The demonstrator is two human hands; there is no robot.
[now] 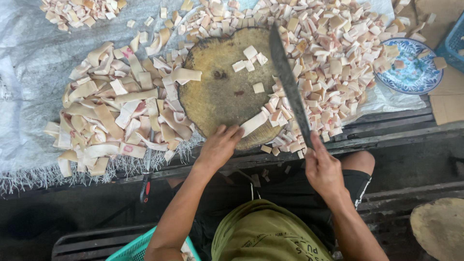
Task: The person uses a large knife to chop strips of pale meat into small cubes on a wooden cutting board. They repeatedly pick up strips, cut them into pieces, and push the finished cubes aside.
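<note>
Pale, limp strip of pork skin (253, 123), at five o'clock on round wooden chopping block (217, 92). Likely soft, greasy, slippery; best pinned flat. Left hand (220, 145) pressing its end; right hand (323, 166) clamped on long dark cleaver (290, 84).

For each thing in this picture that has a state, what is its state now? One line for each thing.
left hand: fingers pressing on a long strip
long strip: uncut, lying on the board's near edge
right hand: shut on the knife handle
knife: raised, blade over the board
chopping board: mostly bare, a few cut squares on it
strips pile: uncut
cubes pile: cut small
blue plate: holds a few cubes
</note>
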